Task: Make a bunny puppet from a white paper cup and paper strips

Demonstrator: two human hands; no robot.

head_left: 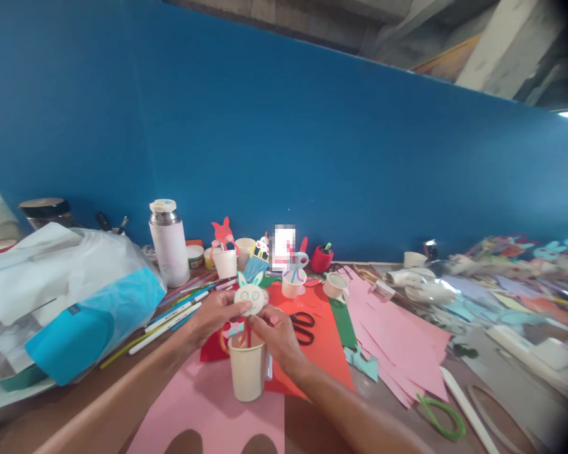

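Note:
My left hand [214,313] and my right hand [275,334] both pinch a small paper bunny face [250,295], white with teal ears and pink drawn eyes. They hold it just above a cream paper cup [247,373] that stands upright on a pink sheet [203,410]. Something orange and curved sticks up from the cup behind my fingers; I cannot tell what it is. Black-handled scissors [301,326] lie on an orange-red sheet [312,340] right of my right hand.
A white thermos [169,243] and plastic bags [61,296] stand left. Several pens [173,315] lie beside my left hand. Decorated paper cups [225,261] line the blue wall [284,145]. Pink paper sheets [397,340], a green loop [442,416] and paper cut-outs [525,258] spread right.

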